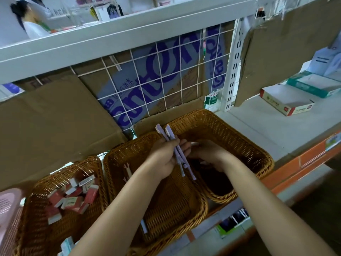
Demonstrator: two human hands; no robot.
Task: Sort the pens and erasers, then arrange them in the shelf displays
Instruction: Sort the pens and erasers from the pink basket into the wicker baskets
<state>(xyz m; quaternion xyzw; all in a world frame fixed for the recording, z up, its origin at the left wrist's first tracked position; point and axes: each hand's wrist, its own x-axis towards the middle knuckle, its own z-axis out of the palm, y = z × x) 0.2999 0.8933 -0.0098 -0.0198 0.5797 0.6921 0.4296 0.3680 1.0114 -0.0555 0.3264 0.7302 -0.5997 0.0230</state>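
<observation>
The left hand (164,157) is clamped round a small bunch of purple pens (178,154), their caps pointing up towards 12 o'clock, held over the seam between the middle basket (166,209) and the right basket (239,137). The right hand (208,154) lies palm down inside the right basket, fingers reaching towards the pens. I cannot tell whether it grips anything.

Three wicker baskets sit side by side on a grey shelf (267,130) with an orange front edge (304,163). At 8 o'clock, the left basket (36,209) holds a heap of red and white erasers (73,196). One red-and-white pen (127,171) lies in the middle basket.

Behind the baskets, flattened cardboard (46,117) leans against a white wire grid (166,71). At 2 o'clock, flat boxes (287,102) rest on the shelf. A pink plastic basket (7,209) shows at 9 o'clock. Another person (31,21) stands beyond the upper shelf (110,39) at 11 o'clock.
</observation>
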